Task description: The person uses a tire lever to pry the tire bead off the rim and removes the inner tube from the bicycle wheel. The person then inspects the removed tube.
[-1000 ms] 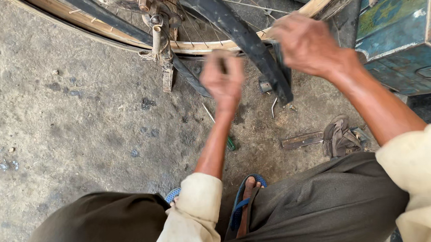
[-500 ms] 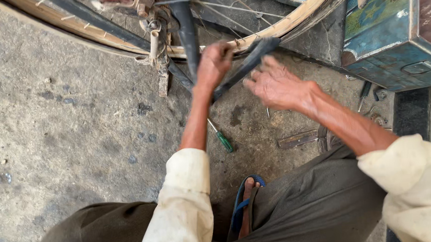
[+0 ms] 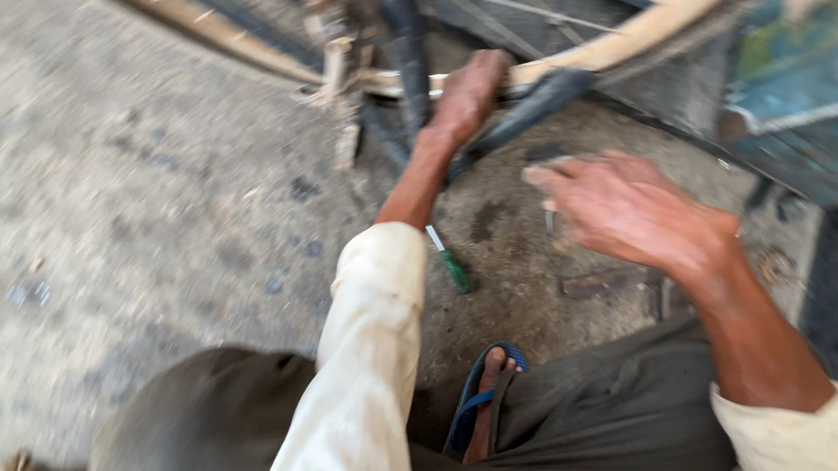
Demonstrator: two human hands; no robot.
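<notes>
left hand (image 3: pixel 468 92) clamped in a firm grip on pale curved metal wheel rim (image 3: pixel 639 33), beside black rubber tyre strip (image 3: pixel 528 114) hanging off it. right hand (image 3: pixel 631 208) hovering apart, fingers loosely spread, holding nothing. green-handled screwdriver (image 3: pixel 452 263) lying on grey concrete floor (image 3: pixel 146 213), just below left forearm. blue sandal (image 3: pixel 483 406) near bottom, foot inside.

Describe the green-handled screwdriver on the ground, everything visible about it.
The screwdriver lies flat on the stained concrete ground, just right of the left forearm's cream sleeve. Its green handle, plastic by the look, points toward the person; a pale section above it slants up-left and disappears behind the sleeve, so the tip is hidden. Neither hand touches it: the left hand grips the wheel rim above, and the right hand hovers to its right.
</notes>
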